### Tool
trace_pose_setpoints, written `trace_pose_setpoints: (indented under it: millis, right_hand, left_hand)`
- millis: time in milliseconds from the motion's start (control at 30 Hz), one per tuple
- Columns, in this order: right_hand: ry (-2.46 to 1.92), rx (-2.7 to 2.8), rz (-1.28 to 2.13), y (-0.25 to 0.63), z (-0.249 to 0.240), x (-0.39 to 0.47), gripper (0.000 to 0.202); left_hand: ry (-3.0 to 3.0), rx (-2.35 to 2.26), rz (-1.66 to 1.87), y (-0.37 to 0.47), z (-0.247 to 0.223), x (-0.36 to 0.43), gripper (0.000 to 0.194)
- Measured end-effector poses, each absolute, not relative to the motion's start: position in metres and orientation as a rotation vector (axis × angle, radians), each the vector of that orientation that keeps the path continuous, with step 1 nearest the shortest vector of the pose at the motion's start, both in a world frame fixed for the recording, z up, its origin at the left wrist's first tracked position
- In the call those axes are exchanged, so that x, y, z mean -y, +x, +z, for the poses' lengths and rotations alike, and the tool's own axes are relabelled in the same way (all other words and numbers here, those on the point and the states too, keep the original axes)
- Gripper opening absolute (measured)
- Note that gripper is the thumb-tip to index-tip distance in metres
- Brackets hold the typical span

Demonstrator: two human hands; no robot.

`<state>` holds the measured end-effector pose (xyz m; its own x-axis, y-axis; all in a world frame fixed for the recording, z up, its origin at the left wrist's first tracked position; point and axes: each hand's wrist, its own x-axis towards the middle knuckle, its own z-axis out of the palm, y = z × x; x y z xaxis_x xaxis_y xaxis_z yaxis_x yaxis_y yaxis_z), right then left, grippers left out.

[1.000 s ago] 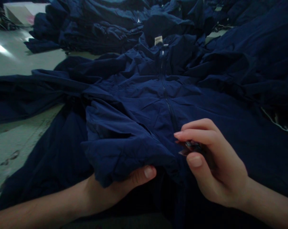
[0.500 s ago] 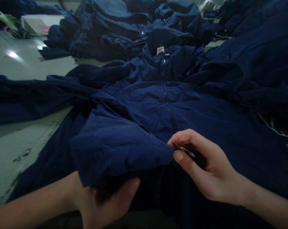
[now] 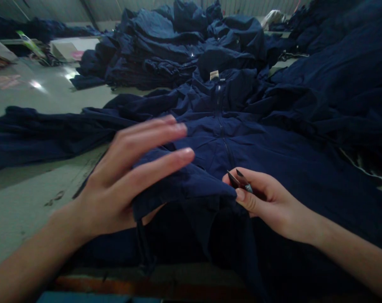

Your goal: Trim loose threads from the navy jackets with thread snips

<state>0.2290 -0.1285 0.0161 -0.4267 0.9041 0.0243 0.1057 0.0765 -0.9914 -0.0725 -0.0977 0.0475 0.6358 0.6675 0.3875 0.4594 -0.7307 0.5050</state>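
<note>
"How's the left hand (image 3: 105,198)?"
"Spread wide, fingers above the lifted edge of the navy-blue fabric zip-front jacket (image 3: 263,143), part hidden beneath."
"And the right hand (image 3: 279,206)?"
"Curled around small dark metal snips (image 3: 240,181), thumb against the jacket's edge."
"The jacket's where?"
"Laid out across the pale greenish worktop (image 3: 48,185)."

plain navy jacket (image 3: 260,147); whitish label (image 3: 214,75); grey-green table (image 3: 23,214)

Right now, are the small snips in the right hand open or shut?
Open. The small snips show two dark blade tips standing apart, with a gap between them, in the right hand.
</note>
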Motion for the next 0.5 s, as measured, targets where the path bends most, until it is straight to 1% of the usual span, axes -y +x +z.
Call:
trace_pose_setpoints:
  millis: [67,100,167,233,300,333,433,500]
  right_hand:
    - [-1.007,1.696,1.309,0.229,0.016,0.129,0.030]
    - [-1.020,1.716,1.230,0.228,0.017,0.131,0.027]
    - [-1.058,1.749,1.102,0.225,0.017,0.134,0.024]
    - [-1.098,1.775,1.032,0.219,0.016,0.138,0.028]
    - [-1.161,1.801,0.994,0.213,0.014,0.141,0.034]
    - [-1.190,1.813,0.974,0.210,0.012,0.142,0.033]
    - [-1.200,1.837,0.955,0.205,0.006,0.142,0.019]
    - [-1.195,1.837,0.993,0.205,0.004,0.140,0.012]
  left_hand:
    - [2.598,-0.712,0.882,-0.059,0.049,0.084,0.041]
    - [2.602,-0.684,0.912,-0.054,0.050,0.080,0.035]
    - [2.523,-0.795,0.926,-0.044,0.051,0.076,0.021]
    - [2.421,-0.946,0.887,-0.038,0.053,0.076,0.013]
    - [2.319,-1.018,0.816,-0.034,0.054,0.074,0.016]
    - [2.264,-1.034,0.775,-0.033,0.053,0.071,0.018]
    - [2.032,-1.019,0.649,-0.034,0.048,0.061,0.022]
    - [1.818,-0.985,0.591,-0.035,0.041,0.053,0.035]
